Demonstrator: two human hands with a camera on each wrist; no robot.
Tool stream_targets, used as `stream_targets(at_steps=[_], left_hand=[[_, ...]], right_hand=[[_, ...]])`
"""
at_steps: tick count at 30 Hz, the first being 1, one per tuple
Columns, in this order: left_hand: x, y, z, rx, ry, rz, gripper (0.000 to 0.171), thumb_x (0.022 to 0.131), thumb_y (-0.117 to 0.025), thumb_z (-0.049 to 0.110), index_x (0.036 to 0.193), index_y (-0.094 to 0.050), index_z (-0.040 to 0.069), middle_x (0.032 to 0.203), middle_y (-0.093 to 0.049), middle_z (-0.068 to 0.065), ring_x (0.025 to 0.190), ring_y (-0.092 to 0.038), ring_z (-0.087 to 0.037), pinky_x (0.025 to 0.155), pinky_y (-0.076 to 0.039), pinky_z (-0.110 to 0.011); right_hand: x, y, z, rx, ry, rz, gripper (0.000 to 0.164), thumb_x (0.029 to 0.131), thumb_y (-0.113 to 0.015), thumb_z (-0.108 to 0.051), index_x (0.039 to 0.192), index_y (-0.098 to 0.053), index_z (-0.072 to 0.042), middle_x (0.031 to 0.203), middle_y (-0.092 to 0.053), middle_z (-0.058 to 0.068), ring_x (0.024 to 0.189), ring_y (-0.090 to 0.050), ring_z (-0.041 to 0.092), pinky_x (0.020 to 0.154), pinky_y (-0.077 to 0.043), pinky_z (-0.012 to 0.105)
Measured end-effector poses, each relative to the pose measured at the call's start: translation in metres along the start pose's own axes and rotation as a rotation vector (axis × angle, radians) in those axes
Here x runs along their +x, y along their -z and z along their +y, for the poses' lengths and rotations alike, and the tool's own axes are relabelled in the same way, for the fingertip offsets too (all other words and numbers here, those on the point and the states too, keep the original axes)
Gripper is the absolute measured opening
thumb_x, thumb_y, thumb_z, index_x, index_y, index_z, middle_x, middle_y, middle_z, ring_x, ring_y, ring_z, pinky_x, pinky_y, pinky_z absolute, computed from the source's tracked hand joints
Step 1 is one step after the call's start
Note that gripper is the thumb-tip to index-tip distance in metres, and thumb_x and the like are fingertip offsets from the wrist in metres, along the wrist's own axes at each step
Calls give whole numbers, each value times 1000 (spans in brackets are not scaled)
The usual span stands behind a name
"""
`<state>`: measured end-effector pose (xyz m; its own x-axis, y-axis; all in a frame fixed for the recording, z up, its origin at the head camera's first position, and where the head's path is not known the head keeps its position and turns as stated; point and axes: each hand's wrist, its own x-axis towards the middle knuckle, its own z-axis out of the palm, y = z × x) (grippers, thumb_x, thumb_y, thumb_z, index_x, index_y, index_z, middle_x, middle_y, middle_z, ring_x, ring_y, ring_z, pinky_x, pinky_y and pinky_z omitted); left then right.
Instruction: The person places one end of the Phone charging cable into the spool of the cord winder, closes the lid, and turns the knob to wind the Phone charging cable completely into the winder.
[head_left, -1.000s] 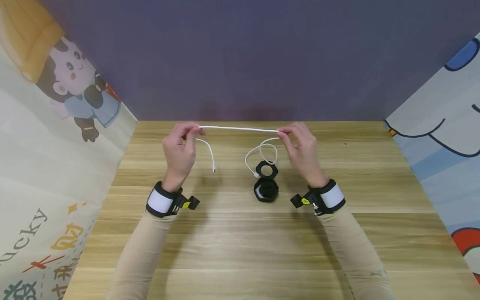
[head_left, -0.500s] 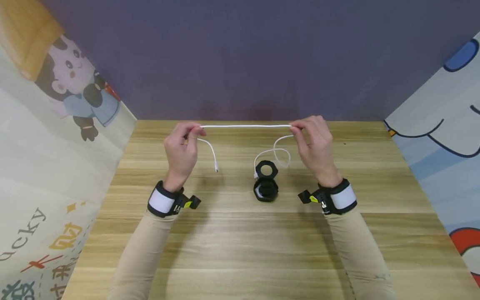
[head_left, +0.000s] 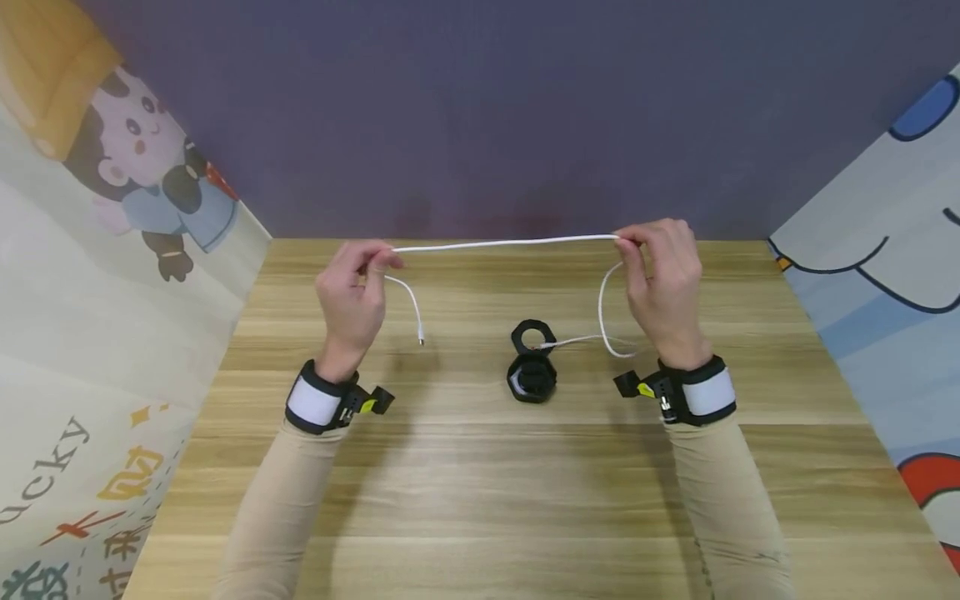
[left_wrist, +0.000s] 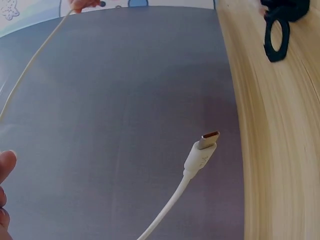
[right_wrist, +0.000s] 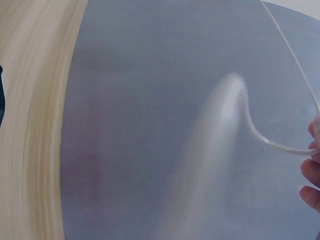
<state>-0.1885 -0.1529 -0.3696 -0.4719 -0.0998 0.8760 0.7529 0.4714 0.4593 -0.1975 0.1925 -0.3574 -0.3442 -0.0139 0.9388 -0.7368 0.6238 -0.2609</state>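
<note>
A white charging cable (head_left: 502, 242) stretches nearly straight between two hands above the back of the table. My left hand (head_left: 350, 292) pinches it between thumb and fingers. Below that hand dangles a short end with a USB-C plug (left_wrist: 202, 155), its metal tip pointing up in the left wrist view. My right hand (head_left: 663, 279) pinches the cable farther along; from there the rest hangs in a loop and runs left toward a black hexagonal ring (head_left: 517, 337). In the right wrist view the hanging cable is blurred, and the right fingers (right_wrist: 311, 172) show at the edge.
A black hexagonal case (head_left: 532, 379) lies in the middle of the wooden table (head_left: 480, 483), joined to the ring behind it. A dark purple-grey panel (head_left: 480, 117) rises at the table's back edge. Printed cloths with cartoon figures line both sides.
My right hand has slid along the cable to the right, lengthening the taut stretch. The loop beneath it has shifted right too. My left hand has hardly moved.
</note>
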Motion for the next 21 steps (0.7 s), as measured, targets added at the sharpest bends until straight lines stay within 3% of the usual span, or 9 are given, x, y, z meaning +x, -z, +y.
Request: stream_targets(at_steps=[7,14,17,21], left_hand=[[-2,1,0,146,-172,-131,38,101,-61,28,88,-70,-6,72,-69,-16,59,-51,-28,58,-39,-39],[-7,-1,-2,138,-159,-204,8,90,-74,2,91,-70,-6,78,-72,-17,62,-55,-28,59,-41,-39],[-9,-1,-4,144,-150,-214,8,85,-76,-5,91,-71,-5,79,-72,-17,62,-55,-28,59,-41,-37],[-11,0,-6,141,-125,-220,7,87,-75,-3,92,-71,-6,78,-72,-16,62,-55,-27,60,-41,-37]], right_hand=[[1,7,5,-85,-55,67,53,105,-55,-41,92,-65,9,81,-61,26,74,-51,44,82,-27,21],[-7,19,13,-135,-137,86,48,105,-57,-36,94,-64,10,85,-62,28,79,-53,46,84,-27,22],[-12,25,17,-167,-172,79,42,105,-60,-31,95,-64,10,87,-63,28,82,-55,46,85,-27,23],[-19,31,22,-210,-199,57,39,106,-59,-28,97,-64,10,90,-63,27,85,-57,46,86,-30,26]])
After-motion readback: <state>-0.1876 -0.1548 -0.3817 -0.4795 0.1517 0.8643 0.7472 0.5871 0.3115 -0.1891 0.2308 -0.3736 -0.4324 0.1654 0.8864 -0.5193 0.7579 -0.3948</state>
